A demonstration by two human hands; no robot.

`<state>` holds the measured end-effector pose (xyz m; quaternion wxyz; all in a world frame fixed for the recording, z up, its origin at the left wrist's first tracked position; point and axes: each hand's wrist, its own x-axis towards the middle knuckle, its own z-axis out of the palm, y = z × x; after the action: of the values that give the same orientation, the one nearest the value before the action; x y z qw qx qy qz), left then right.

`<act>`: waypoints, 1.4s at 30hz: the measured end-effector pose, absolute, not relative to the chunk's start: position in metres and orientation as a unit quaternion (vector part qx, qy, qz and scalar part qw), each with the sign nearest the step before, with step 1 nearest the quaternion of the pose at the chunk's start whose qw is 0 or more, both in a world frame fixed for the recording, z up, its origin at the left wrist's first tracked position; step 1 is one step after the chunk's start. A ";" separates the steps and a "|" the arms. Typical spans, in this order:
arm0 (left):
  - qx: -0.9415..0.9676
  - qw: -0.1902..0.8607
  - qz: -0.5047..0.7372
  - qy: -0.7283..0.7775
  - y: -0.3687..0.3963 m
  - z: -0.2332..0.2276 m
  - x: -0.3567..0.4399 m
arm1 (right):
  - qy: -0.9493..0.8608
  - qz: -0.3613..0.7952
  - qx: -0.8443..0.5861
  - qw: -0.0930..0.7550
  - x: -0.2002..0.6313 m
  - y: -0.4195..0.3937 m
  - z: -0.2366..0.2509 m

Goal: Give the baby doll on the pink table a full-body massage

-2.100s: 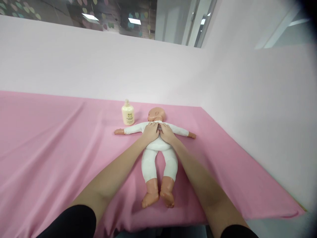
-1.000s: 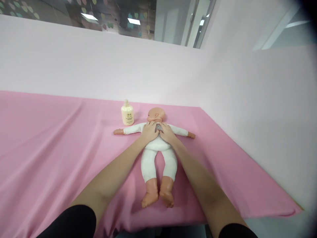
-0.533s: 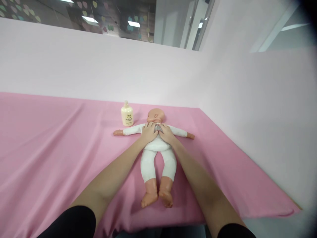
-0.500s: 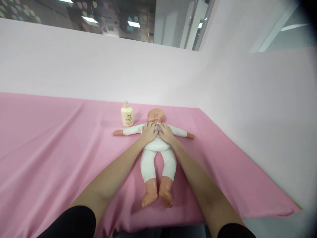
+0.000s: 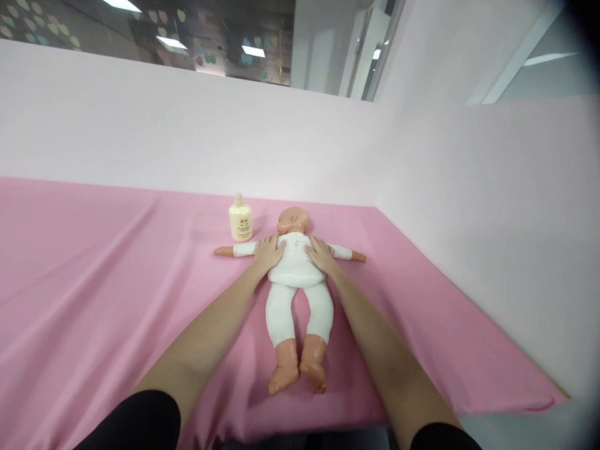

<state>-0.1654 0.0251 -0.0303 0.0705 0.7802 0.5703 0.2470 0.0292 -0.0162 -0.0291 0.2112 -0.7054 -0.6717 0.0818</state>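
— Both my hands have slid apart since a moment ago: they met at the middle of the chest then, and now each rests flat on one side of it. What sits nearest the camera?

— My forearms, reaching forward over the pink cloth (image 5: 94,281), black sleeves at the bottom edge. Between them lie the doll's bare feet, toes toward me, then its white-clad legs.

— And the doll itself?

— Doll (image 5: 297,275) on its back on the cloth, arms out to both sides, head at the far end and turned to my left. It lies toward the table's right half, near the corner where the two pale walls meet.

— Where are the hands exactly?

— Left hand (image 5: 268,252) lies palm down on the doll's chest at the shoulder on my left; right hand (image 5: 320,254) lies the same way at the opposite shoulder. The white front of the suit shows bare between them.

— Fingers?

— Loosely spread and laid flat on the fabric, gripping nothing, on both hands.

— Anything beyond?

— Bottle (image 5: 240,218), cream-coloured, upright just beyond the doll's outstretched arm on my left, beside the head, apart from it. Behind that, the pale wall, with glass and ceiling lights above.
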 end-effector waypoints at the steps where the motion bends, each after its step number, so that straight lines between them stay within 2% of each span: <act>1: 0.780 0.065 0.246 0.572 0.026 -0.031 -0.166 | -0.670 0.079 -0.708 0.210 0.033 -0.016 -0.031; 8: 0.766 -0.001 0.206 0.609 0.029 -0.028 -0.179 | -0.637 -0.016 -0.746 0.195 0.059 -0.020 -0.038; 19: 0.749 -0.056 0.168 0.639 0.036 -0.026 -0.195 | -0.587 -0.088 -0.783 0.187 0.073 -0.028 -0.036; 26: 0.747 -0.044 0.161 0.643 0.033 -0.024 -0.199 | -0.575 -0.105 -0.791 0.182 0.068 -0.030 -0.035; 29: 0.756 -0.018 0.163 0.633 0.031 -0.021 -0.195 | -0.600 -0.069 -0.774 0.191 0.058 -0.028 -0.033; 34: 0.789 0.013 0.165 0.591 0.027 -0.017 -0.184 | -0.668 0.071 -0.706 0.224 0.037 -0.023 -0.021; 37: 0.819 0.049 0.164 0.547 0.022 -0.013 -0.174 | -0.698 0.130 -0.672 0.212 0.023 -0.024 -0.014; 42: 0.853 0.112 0.128 0.494 0.008 -0.004 -0.156 | -0.754 0.166 -0.612 0.173 0.004 -0.029 -0.006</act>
<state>-0.1561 0.0079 -0.0038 0.1116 0.8530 0.4935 0.1276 0.0043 -0.0294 -0.0059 0.1728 -0.6117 -0.7538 0.1664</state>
